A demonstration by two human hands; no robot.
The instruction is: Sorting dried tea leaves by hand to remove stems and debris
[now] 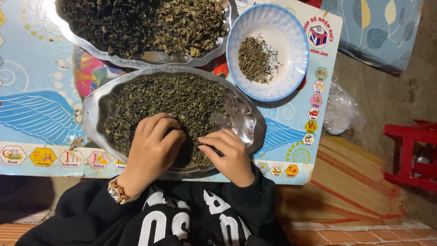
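Note:
A silver oval metal tray (pixel 249 119) in front of me holds a spread of dark dried leaves (pixel 168 98). My left hand (pixel 152 150) rests on the leaves at the tray's near side, fingers curled into the pile, a gold wristwatch (pixel 116 191) on its wrist. My right hand (pixel 230 152) sits just to its right, fingertips pinched down on the leaves near the tray's near rim. Whether either hand holds leaves is hidden by the fingers.
A second metal tray (pixel 214 52) piled with dried leaves lies behind. A blue-rimmed white bowl (pixel 298 45) holds a small heap at the back right. All rest on a colourful picture board (pixel 36 91). A woven mat (pixel 355 182), a clear plastic bag (pixel 341 109) and a red stool (pixel 412 155) lie to the right.

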